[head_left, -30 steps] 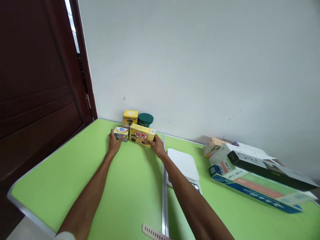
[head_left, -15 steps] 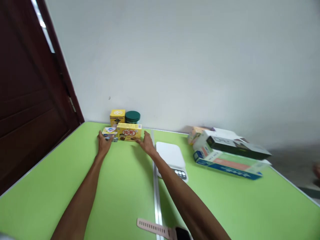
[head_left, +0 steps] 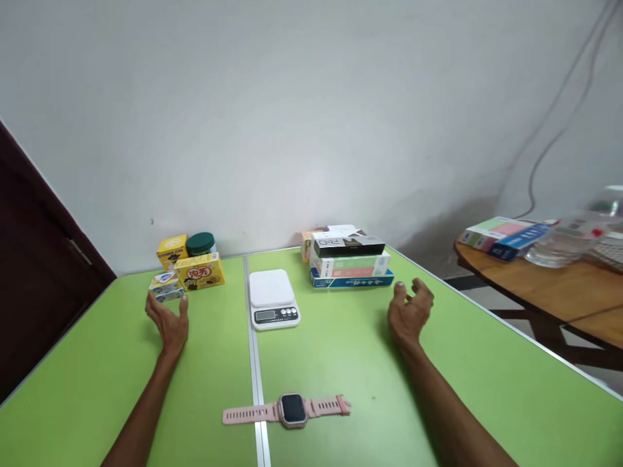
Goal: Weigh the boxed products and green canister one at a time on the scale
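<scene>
My left hand (head_left: 169,322) hovers open over the green table (head_left: 97,389), just in front of a small white and blue box (head_left: 166,287). Beside that box lies a yellow snack box (head_left: 200,271), with another yellow box (head_left: 171,248) and a green-lidded jar (head_left: 200,243) behind it by the wall. My right hand (head_left: 409,314) is open with loosely curled fingers and holds nothing, in front of a stack of flat boxes (head_left: 348,259). A white kitchen scale (head_left: 272,298) stands between my hands. A pink smartwatch (head_left: 290,410) lies flat near the front.
A dark wooden door (head_left: 34,259) stands at the left. To the right is a round wooden table (head_left: 535,279) with flat boxes (head_left: 503,231) and a clear plastic item (head_left: 574,240). A cable (head_left: 559,110) runs down the white wall.
Both hands have come off the small boxes and drawn back toward me, the right one swinging far right. The view has turned right, showing the watch and wooden table.
</scene>
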A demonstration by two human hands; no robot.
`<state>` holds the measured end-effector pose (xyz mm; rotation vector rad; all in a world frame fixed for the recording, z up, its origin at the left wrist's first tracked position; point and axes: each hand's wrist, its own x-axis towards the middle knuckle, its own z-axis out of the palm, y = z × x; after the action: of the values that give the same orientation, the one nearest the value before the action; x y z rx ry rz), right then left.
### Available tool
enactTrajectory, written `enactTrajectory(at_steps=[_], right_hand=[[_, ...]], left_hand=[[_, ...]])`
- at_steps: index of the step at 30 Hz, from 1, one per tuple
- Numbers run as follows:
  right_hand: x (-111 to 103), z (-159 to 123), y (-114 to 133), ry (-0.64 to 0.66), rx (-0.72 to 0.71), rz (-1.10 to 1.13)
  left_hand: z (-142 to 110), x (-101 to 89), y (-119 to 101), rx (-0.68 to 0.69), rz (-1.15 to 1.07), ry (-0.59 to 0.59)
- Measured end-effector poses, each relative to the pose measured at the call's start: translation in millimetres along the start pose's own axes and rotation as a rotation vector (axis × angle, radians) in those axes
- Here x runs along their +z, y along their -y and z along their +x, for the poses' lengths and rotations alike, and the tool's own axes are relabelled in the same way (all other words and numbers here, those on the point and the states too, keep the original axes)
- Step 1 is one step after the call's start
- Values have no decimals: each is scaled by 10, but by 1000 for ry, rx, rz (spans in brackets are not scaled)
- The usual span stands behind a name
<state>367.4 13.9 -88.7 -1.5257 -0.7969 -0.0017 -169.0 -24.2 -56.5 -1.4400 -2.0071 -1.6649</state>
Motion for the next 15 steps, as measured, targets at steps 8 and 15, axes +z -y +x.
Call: enactTrajectory(at_steps=[8,15], right_hand=[[336,339,50,27,-20,102],[463,384,326,148,-173,71]], left_hand=[[-709,960,-2008,167,-354,528],[-778,1681,-2924,82,-297,933]])
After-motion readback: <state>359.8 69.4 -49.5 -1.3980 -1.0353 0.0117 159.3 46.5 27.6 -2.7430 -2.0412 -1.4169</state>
